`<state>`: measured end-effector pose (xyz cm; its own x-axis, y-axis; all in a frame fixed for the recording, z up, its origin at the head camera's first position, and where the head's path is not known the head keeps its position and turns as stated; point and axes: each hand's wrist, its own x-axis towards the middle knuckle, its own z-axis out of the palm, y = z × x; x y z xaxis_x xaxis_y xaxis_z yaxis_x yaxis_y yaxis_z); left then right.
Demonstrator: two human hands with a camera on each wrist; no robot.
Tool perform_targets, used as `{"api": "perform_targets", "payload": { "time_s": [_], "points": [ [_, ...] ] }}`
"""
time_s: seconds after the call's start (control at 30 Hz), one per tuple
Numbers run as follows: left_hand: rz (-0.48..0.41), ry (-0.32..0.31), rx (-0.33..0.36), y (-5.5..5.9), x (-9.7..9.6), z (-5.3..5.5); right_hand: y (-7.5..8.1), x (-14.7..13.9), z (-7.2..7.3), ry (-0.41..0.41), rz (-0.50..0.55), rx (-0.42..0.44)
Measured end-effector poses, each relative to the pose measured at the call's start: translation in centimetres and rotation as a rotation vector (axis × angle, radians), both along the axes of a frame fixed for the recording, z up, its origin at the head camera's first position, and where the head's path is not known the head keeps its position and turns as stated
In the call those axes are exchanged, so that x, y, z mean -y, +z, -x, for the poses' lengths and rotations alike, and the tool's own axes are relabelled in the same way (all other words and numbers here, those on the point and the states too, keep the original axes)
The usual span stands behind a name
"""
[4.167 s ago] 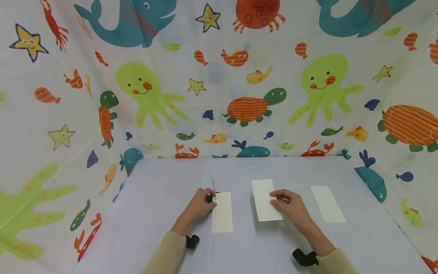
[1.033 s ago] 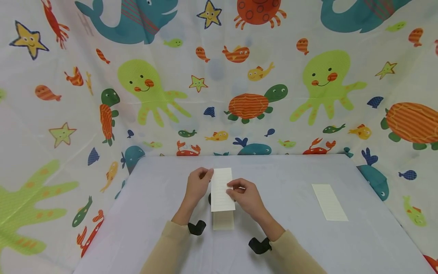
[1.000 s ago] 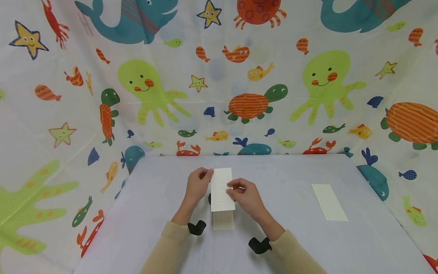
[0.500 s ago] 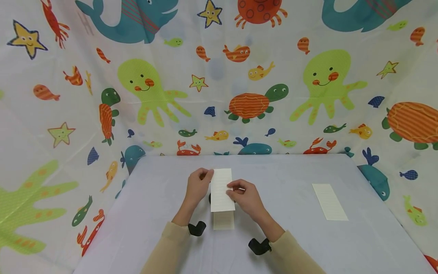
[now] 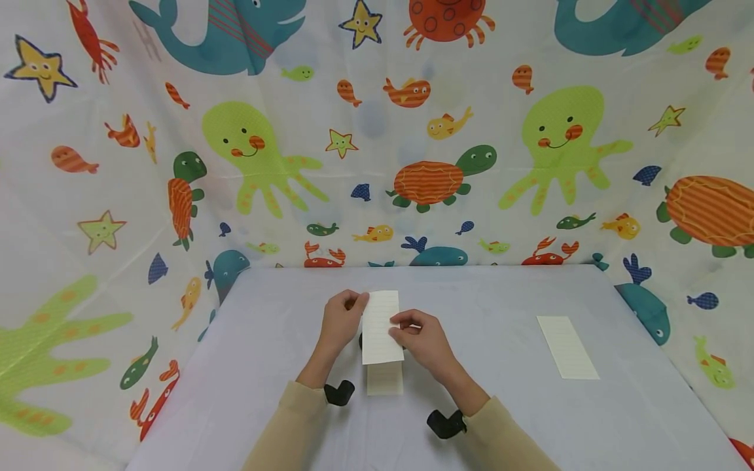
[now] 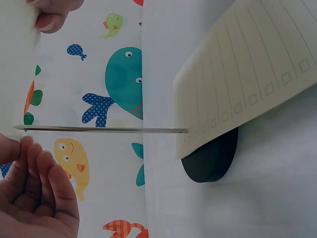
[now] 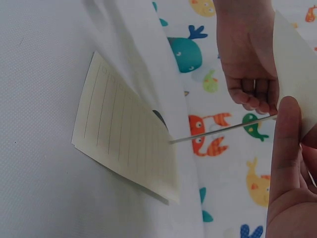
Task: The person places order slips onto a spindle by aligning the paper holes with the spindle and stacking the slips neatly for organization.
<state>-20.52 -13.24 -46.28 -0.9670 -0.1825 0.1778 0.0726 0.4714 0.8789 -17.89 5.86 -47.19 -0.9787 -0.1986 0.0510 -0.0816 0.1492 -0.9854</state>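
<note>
My left hand (image 5: 341, 320) pinches the upper left corner of a cream lined paper sheet (image 5: 379, 333). At that sheet's right edge, my right hand (image 5: 427, 337) pinches it between thumb and fingers. Below it, a second lined sheet (image 5: 385, 381) lies low on a bill spike, whose thin metal needle (image 6: 104, 130) rises through that sheet near one end. Part of the spike's round black base (image 6: 213, 161) shows under the lower sheet. The needle's tip reaches the underside of the held sheet, beside my left fingers; whether it has pierced it, I cannot tell.
A third lined sheet (image 5: 568, 348) lies flat on the white table (image 5: 471, 294) to the right. Behind and at both sides hangs a curtain (image 5: 365, 131) printed with sea animals. Black wrist cameras (image 5: 446, 424) sit at both wrists.
Since the earliest frame, my right hand has carried its sheet left over the spike. My left hand has left the lower sheet and taken the held sheet's corner. The last second shows almost no movement.
</note>
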Motion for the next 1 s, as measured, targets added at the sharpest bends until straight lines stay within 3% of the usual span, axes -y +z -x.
{"api": "perform_targets", "payload": {
  "time_s": [0.27,0.5,0.6,1.0],
  "points": [
    [0.000,0.006,-0.007,-0.6,0.1,0.1,-0.4,0.2,0.1,0.002,-0.018,0.000],
    [0.035,0.005,0.070,-3.6,0.6,0.1,-1.8,0.2,-0.2,0.018,-0.070,0.037],
    [0.041,-0.002,0.068,-4.3,0.6,0.2,-2.2,0.2,-0.3,0.015,-0.083,0.037],
    [0.078,-0.019,0.086,-5.2,0.3,0.6,-3.7,-0.2,0.0,0.062,-0.191,-0.039]
  ]
}}
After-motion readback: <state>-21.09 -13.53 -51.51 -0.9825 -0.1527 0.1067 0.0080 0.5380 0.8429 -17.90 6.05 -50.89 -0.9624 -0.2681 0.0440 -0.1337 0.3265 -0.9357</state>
